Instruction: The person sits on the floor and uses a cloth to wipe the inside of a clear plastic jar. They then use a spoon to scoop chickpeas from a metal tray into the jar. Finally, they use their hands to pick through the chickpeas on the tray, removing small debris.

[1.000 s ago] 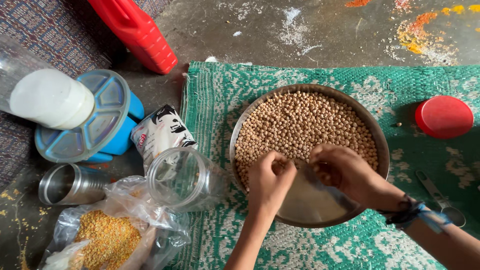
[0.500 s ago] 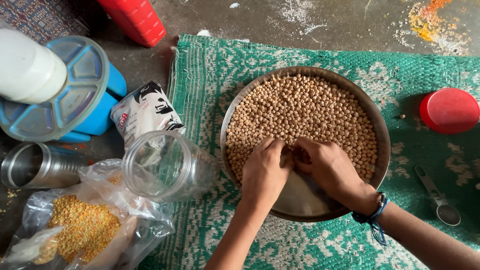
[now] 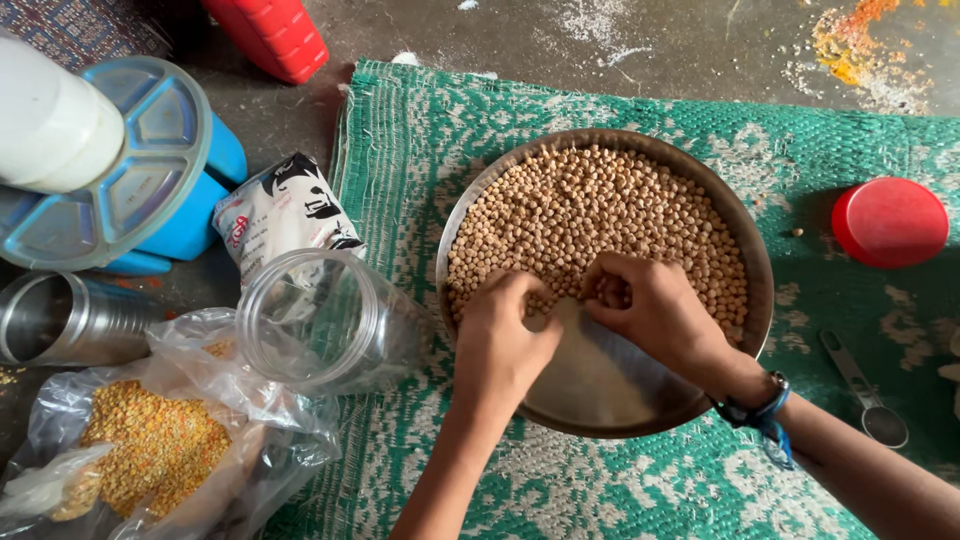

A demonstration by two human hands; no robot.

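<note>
The left hand (image 3: 500,335) is curled, fingers bent down onto the chickpeas (image 3: 600,215) at the near edge of the heap; whether it grips any cannot be told. The right hand (image 3: 655,305), just beside it and almost touching, is also curled, fingertips pressed into the same edge, with any grains under them hidden. The chickpeas fill the far part of one round metal bowl (image 3: 745,245) and lie directly under and beyond both hands; the bare metal of the bowl shows on the near side, beneath the wrists. The bowl sits on one green woven mat (image 3: 420,150).

To the right of the right hand lie one red lid (image 3: 890,222) and one metal measuring spoon (image 3: 865,395). To the left of the left hand, one clear jar (image 3: 325,320) lies on its side, near one printed packet (image 3: 280,215), one plastic bag of yellow lentils (image 3: 155,445), one steel cup (image 3: 70,318) cut off by the frame, one blue compartment box (image 3: 150,180), and one white container (image 3: 50,115) partly out of view. One red jug (image 3: 270,35) is cut off at the top.
</note>
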